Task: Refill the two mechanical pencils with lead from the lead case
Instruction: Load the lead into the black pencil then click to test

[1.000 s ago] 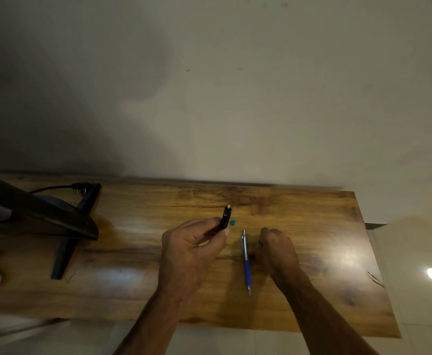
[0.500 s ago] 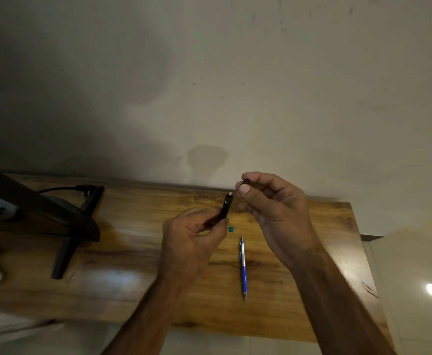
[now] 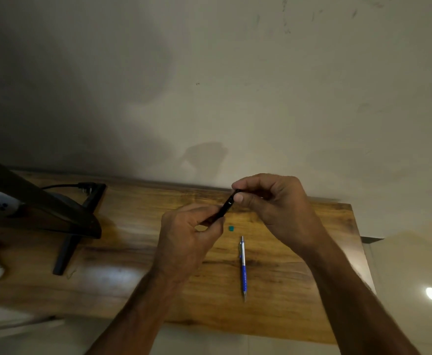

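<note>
Above the desk (image 3: 133, 226), left fingers (image 3: 206, 213) grip the black pencil (image 3: 226, 207), slanted up-right; right fingers (image 3: 243, 198) pinch its top.

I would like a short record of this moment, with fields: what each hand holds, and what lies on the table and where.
left hand: grips the lower part of a slim black item; whether it is a pencil or the lead case, cannot tell
right hand: pinches the upper end of the black item
blue pencil: lies on the table, untouched, tip toward the person
teal piece: small, on the table just beyond the blue pencil's far end
</note>
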